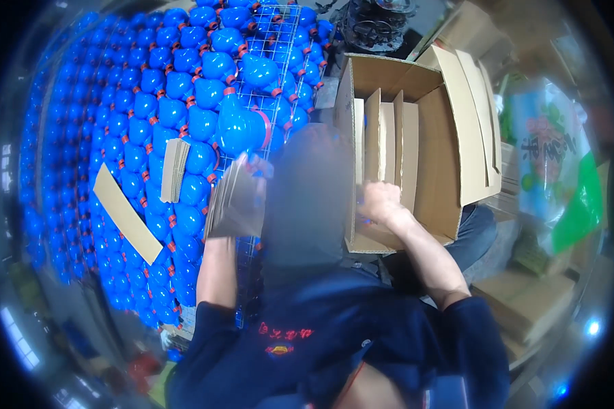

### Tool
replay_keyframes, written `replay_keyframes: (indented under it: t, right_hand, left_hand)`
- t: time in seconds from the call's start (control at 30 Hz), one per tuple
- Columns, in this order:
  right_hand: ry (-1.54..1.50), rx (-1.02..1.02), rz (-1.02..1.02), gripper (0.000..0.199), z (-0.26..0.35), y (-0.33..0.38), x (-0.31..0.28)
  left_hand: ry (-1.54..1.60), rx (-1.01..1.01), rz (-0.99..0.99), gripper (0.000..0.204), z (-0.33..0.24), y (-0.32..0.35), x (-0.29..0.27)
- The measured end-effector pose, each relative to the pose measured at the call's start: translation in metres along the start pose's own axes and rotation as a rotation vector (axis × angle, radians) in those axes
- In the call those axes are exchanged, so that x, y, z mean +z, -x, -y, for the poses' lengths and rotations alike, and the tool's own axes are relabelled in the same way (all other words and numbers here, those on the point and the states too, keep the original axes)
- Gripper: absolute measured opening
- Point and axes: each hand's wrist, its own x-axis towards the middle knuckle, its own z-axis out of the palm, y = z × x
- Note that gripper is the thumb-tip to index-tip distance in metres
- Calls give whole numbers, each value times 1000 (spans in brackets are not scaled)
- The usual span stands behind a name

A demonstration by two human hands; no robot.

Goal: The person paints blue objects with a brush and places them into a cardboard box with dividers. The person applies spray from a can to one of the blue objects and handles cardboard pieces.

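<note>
My left hand [256, 165], blurred at the fingers, holds several cardboard sheets [233, 208] in front of the blue pieces. My right hand [382, 200] is closed inside the open cardboard box [443, 129], at the near end of the upright cardboard dividers [408, 146]. What its fingers grip, if anything, is hidden. The dividers stand side by side across the left part of the box. Left of my left hand, a small stack of cardboard strips [175, 170] and a single cardboard strip [127, 213] lie on glossy blue bulb-shaped pieces [143, 105] with red necks.
The blue pieces fill a large area on the left, with wire mesh [274, 31] along their right side. Box flaps [469, 116] fold outward on the right. Beyond them are a printed plastic bag [542, 146] and more cardboard [525, 303]. Dark machinery [378, 24] stands at the back.
</note>
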Motion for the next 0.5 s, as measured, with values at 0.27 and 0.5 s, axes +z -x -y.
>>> replay_keyframes:
  t: [0.27, 0.5]
  right_hand:
    - [-1790, -807, -343, 88, 42, 84, -93]
    - [-1301, -397, -770, 86, 0, 124, -75]
  left_hand:
    - [643, -250, 237, 30, -149, 56, 61]
    - [799, -39, 216, 62, 4, -104, -45]
